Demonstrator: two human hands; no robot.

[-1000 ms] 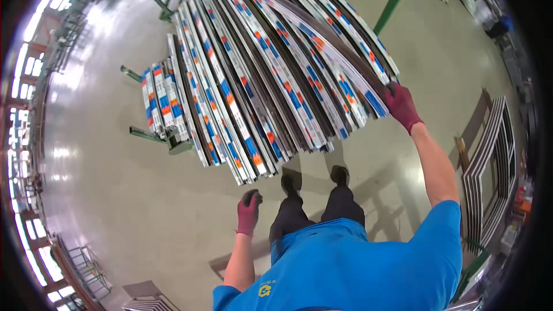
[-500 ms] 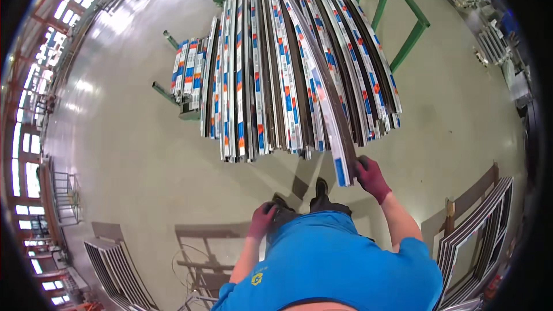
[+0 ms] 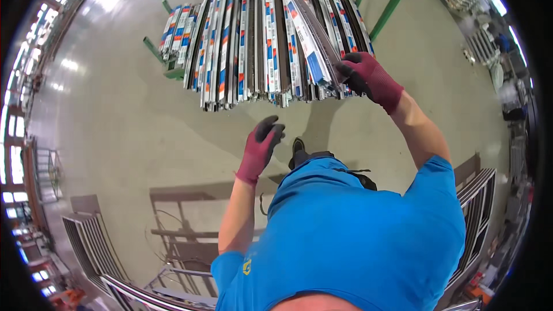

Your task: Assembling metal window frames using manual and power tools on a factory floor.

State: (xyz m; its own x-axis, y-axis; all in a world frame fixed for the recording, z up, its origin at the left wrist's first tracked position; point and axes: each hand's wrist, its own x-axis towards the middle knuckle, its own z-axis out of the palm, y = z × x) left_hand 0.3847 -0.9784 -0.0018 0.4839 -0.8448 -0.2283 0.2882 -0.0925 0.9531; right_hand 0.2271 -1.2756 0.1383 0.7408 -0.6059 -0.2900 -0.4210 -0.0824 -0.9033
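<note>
A long dark profile bar (image 3: 311, 34) with a white and blue film strip lies slantwise on top of the stack, its near end toward me. At that near end my right hand (image 3: 371, 78), in a maroon and black glove, is closed on the bar's right edge. Below it spreads a wide stack of similar long profile bars (image 3: 224, 52), silver and dark, many with white, blue and orange film. My left hand (image 3: 262, 147), gloved the same way, hangs in the air short of the stack; its fingers are apart, slightly bent, and hold nothing.
Green metal rack posts (image 3: 387, 17) rise at the stack's right, with shorter green arms (image 3: 154, 50) at its left. Stacked frames (image 3: 95, 247) stand at the lower left, and more frames (image 3: 475, 219) at the lower right. A wire-like rack (image 3: 49, 175) stands far left.
My right hand has moved forward with the bar's near end, which now sits farther over the stack. My left hand has risen from beside my leg toward the stack.
</note>
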